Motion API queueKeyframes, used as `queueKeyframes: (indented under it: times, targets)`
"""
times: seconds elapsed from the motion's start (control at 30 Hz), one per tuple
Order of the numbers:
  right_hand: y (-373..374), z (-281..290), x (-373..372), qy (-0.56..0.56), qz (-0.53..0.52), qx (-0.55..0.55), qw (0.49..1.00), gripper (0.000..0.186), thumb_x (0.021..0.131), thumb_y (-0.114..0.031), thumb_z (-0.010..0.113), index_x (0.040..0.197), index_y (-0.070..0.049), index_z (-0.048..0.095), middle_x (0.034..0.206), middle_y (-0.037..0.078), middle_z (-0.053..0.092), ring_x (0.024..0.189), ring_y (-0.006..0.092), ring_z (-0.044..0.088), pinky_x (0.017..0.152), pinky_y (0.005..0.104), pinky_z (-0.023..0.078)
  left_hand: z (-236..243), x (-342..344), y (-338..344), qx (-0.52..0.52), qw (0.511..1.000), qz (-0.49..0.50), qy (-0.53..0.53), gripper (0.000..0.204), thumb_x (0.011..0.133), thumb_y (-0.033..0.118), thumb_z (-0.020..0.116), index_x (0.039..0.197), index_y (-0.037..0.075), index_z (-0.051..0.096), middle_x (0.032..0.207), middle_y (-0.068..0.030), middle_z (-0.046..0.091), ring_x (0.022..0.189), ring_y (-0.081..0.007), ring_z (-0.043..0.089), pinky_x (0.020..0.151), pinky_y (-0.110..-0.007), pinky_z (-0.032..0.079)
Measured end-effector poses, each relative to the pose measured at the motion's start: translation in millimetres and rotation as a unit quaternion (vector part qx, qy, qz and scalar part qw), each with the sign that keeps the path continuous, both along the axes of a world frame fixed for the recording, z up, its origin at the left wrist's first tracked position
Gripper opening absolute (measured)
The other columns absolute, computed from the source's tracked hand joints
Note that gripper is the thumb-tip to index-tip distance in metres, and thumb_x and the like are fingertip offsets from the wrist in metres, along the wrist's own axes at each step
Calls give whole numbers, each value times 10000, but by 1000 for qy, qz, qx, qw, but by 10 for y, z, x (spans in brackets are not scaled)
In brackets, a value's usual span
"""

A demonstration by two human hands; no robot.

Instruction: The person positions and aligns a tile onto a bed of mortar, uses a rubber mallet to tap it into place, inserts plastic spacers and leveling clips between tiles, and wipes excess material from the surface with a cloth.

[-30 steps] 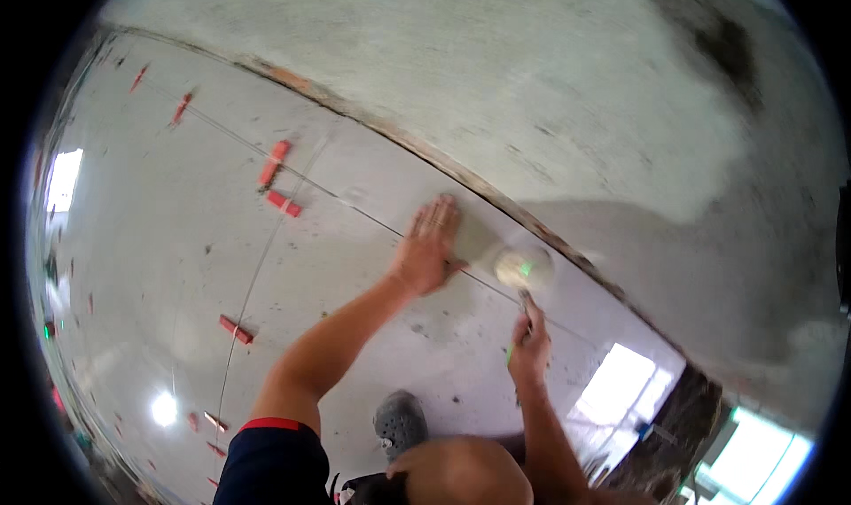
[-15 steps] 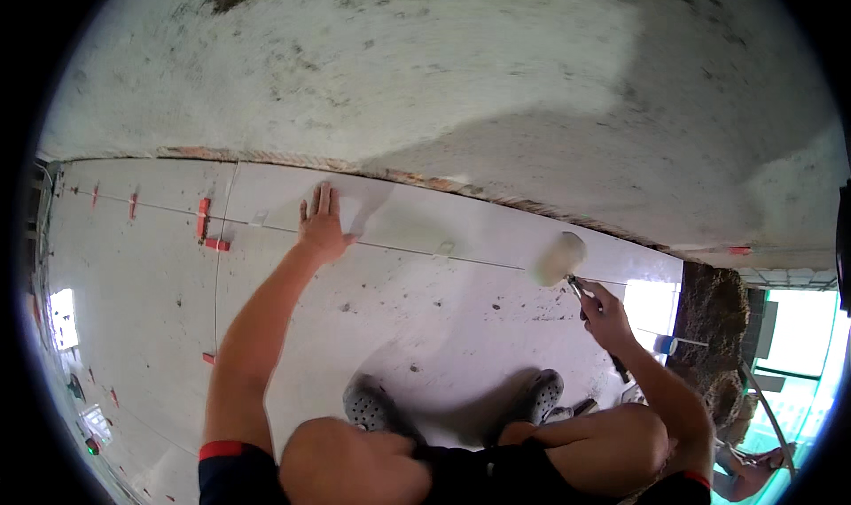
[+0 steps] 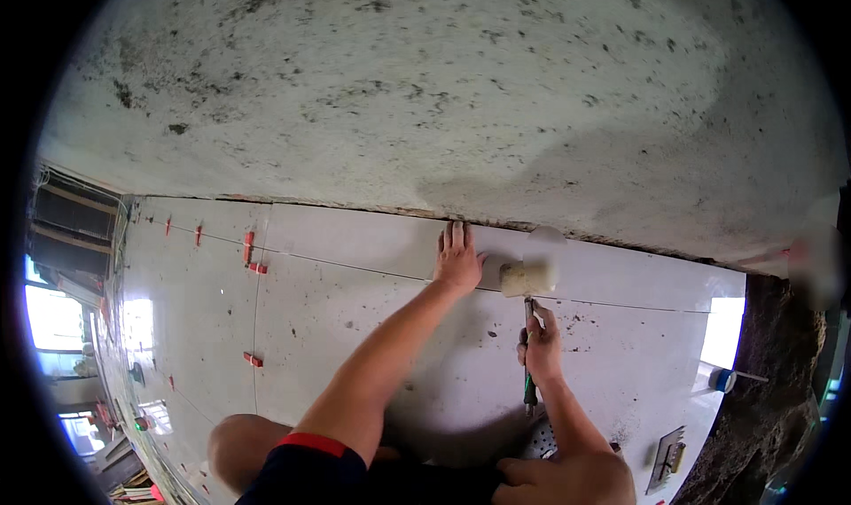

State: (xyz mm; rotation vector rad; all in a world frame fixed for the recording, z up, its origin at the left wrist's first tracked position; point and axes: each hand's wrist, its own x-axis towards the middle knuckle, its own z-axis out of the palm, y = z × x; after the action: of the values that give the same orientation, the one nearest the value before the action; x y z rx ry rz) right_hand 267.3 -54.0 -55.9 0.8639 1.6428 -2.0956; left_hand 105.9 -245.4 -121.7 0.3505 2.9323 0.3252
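Observation:
My left hand (image 3: 456,259) lies flat near the wall on the narrow strip of white floor tile (image 3: 363,235), fingers stretched out. In my right hand (image 3: 542,344) is a rubber mallet (image 3: 526,279), gripped by its dark handle. Its pale head is blurred and hovers over or touches the tile by the joint; I cannot tell which. The head is just right of my left hand. A thin joint separates the strip from the large white tile (image 3: 355,345) on my side. Red tile-leveling wedges (image 3: 248,246) sit along the joints at the left.
A rough grey wall (image 3: 425,106) rises along the tile's far edge. At the lower right lies a notched trowel (image 3: 667,459). A blue-and-white roll-shaped object (image 3: 725,380) is near the right tile edge, beside dark, rough ground (image 3: 771,372). Dirt specks dot the tiles.
The view has shifted. My left hand has moved right along the strip. My right hand has brought the mallet leftward, close to my left hand, and its handle now points more straight toward me.

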Motion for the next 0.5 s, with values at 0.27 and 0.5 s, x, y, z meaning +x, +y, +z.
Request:
queueKeyframes:
  times: [0.27,0.5]
  targets:
    - [155,166,73,215,-20,339,916,354,1059,-99,476,1408,-48,489,840,89,659,693,181,597,690,357,539,-307,126,61,19,994,48,94,660,1031,292,465,1526,-89,252,1584,-266,252,1507,-425,194,1252,-535,131]
    - [275,305,-120,150,65,332,929,397,1021,-60,532,1418,-56,515,863,218,657,720,333,657,710,369,532,-305,122,11,71,989,36,122,634,1016,246,498,1497,-119,303,1554,-266,267,1482,-436,223,1234,-529,203]
